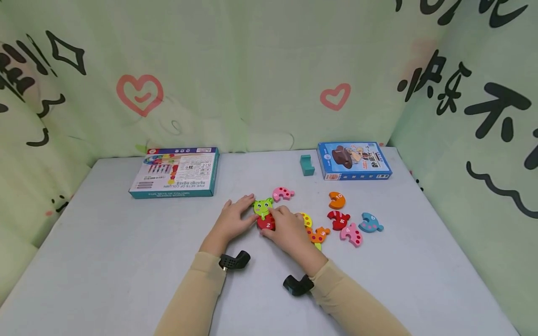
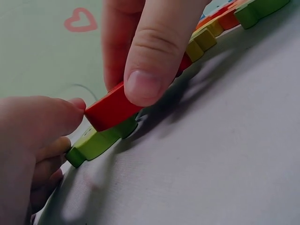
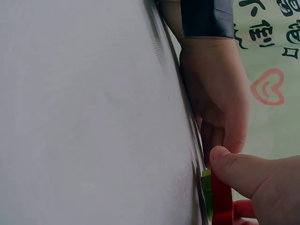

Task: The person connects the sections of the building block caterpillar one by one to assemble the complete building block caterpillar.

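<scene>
My right hand [image 1: 290, 231] pinches a red puzzle piece [image 1: 265, 225] marked with a 2 between thumb and fingers. In the left wrist view the red piece [image 2: 110, 108] is tilted, partly over a green animal-head piece [image 2: 101, 140] that lies on the table. That green piece [image 1: 262, 206] has a smiling face with big eyes. On its left side is my left hand [image 1: 230, 221], fingers extended, with the thumb tip right at the red piece's corner. A pink spotted piece [image 1: 283, 193] lies just beyond the green one.
Right of my right hand lie loose pieces: orange giraffe-like [image 1: 320, 234], red [image 1: 338, 220], pink [image 1: 351, 234], blue fish-like [image 1: 371, 223] and orange curved [image 1: 336, 200]. Behind stand a teal block [image 1: 307, 165], a blue box [image 1: 355, 161] and a white-and-teal box [image 1: 175, 172].
</scene>
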